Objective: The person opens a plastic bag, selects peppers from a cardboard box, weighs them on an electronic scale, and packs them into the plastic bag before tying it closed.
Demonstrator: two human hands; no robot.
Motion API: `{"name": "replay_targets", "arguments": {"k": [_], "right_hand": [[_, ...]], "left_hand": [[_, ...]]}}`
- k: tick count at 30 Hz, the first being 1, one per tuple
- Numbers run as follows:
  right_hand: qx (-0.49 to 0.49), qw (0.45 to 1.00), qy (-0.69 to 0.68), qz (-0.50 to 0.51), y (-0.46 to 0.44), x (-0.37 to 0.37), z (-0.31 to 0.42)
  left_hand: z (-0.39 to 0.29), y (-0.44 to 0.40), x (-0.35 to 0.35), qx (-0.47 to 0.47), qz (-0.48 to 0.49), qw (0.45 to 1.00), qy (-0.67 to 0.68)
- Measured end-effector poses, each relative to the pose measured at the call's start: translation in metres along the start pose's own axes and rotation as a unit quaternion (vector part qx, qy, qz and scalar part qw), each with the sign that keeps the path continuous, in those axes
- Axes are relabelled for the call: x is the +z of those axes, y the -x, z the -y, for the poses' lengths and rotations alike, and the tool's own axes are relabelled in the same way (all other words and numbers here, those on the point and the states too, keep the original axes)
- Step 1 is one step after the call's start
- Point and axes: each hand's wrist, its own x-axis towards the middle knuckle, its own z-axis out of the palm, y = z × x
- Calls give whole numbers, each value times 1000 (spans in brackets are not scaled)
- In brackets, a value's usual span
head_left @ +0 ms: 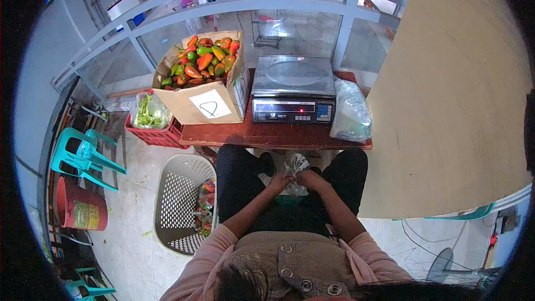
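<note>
Brown snap-front vest (309, 256) fills the foreground as left hand (311, 179) and right hand (280, 182) meet around a crumpled clear plastic bag (296, 163), held low between the knees (237, 181), probably for steadiness. Each grip looks narrow, bunched on the plastic, fingers partly hidden. On the red surface (267, 136), a digital scale (293, 86) faces the seat, apparently for easy reading, beside a carton (178, 103) of red and green peppers (203, 61).
</note>
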Motion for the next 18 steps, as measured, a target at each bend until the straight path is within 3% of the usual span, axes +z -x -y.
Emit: {"name": "replay_targets", "arguments": {"k": [4,7,10,13,18], "right_hand": [[15,1000,-18,7,1,-2,3],[17,1000,-26,1,1,0,3],[37,999,-30,6,4,-6,8],[36,998,-43,-1,6,-6,8],[47,998,-51,10,9,-14,16]], "left_hand": [[6,-1,1,-27,26,997,64],[7,-6,1,-13,18,1000,-19],[14,-7,3,22,23,999,35],[13,-7,4,22,-15,1000,-9],[0,0,1,-9,13,999,33]]}}
